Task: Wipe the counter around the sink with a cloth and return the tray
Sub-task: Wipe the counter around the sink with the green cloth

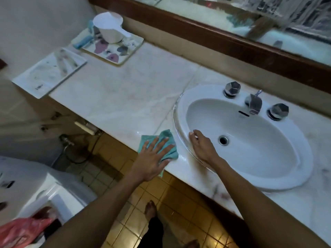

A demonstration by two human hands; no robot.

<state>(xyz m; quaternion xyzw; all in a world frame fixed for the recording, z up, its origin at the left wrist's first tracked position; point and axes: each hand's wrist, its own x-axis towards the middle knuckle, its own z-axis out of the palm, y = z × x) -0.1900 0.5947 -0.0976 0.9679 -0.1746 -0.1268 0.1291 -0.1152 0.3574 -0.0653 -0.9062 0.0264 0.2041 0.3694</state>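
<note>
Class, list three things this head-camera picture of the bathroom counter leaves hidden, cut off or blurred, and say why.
1. Counter under the teal cloth: covered by cloth and left hand.
2. Marble counter right of the sink: cut off by the frame edge.
3. Items beside the white scoop on the patterned tray: blurred.

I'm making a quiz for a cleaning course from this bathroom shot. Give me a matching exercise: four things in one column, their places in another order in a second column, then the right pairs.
Things:
1. cloth
2. right hand
3. scoop
4. faucet

Places:
A. on the patterned tray at the far left end of the counter
B. on the left rim of the sink
C. between the two knobs at the back of the sink
D. flat on the counter's front edge under the left hand

Pairs: 1-D, 2-B, 3-A, 4-C
</note>
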